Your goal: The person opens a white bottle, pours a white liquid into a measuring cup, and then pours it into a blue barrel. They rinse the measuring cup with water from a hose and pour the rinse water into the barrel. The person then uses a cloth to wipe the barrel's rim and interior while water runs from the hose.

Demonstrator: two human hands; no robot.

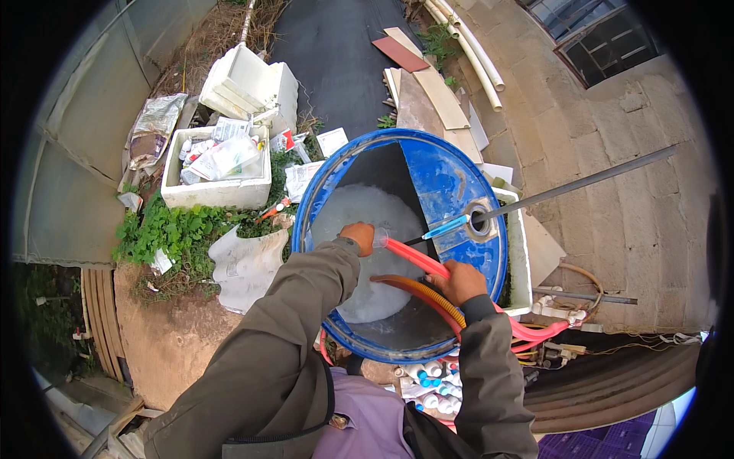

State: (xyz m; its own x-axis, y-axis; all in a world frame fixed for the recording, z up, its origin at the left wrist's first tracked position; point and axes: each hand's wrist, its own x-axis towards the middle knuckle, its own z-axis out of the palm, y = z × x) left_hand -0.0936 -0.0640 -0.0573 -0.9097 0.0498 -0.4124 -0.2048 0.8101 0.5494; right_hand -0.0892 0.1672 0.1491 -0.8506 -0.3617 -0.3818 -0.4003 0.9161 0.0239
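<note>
My left hand (358, 237) is closed over the opening of a blue barrel (501, 252). It grips a small clear plastic piece (380, 238), whose kind I cannot make out, at the end of a red hose (417, 256). Further right, my right hand (463, 283) is wrapped round the same hose. Cloudy, foamy liquid (375, 206) lies inside the barrel. An orange ribbed hose (428, 293) hangs over the near right rim into it. Through the hole in the half lid (440, 172) passes a long grey rod (589, 176), with a light blue part (446, 227) near the hole.
White foam boxes (218, 195) with bottles and packets stand at the far left. Boards (440, 99) and pale pipes (478, 57) lie beyond the barrel, along a block wall (612, 153). Several small bottles (432, 386) sit near my body. Pipe fittings (562, 310) are at right.
</note>
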